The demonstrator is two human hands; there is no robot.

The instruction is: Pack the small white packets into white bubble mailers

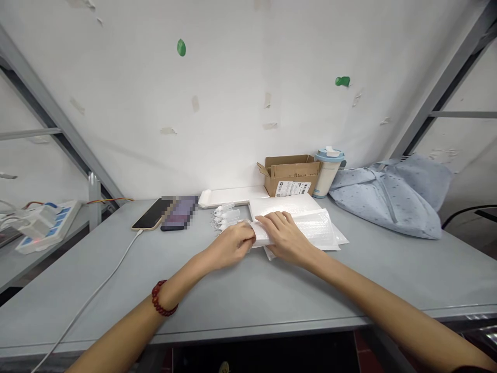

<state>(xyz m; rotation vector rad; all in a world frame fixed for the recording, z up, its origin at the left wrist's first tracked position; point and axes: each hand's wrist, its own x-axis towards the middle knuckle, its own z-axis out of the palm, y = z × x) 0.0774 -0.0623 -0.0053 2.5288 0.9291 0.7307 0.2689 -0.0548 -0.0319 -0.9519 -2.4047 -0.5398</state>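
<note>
A clear-white bubble wrap bag (320, 228) lies across the middle of the table, above other flat white bags (297, 203). My left hand (233, 243) is closed on the bag's left end, fingers curled in. Over the same bag, just to the right, my right hand (285, 235) grips it with the fingers bent across the top. Whether anything is inside the bag I cannot tell. Several small white tube-like pieces with loops (227, 215) lie behind my left hand.
Along the wall stand a long white packet (235, 196), an open cardboard box (293, 175) and a lidded cup (326, 176). A blue cloth bag (384, 199) lies at right. Two phones (149, 215) sit left, one with a white cable (104, 282). A power strip (50, 228) is far left.
</note>
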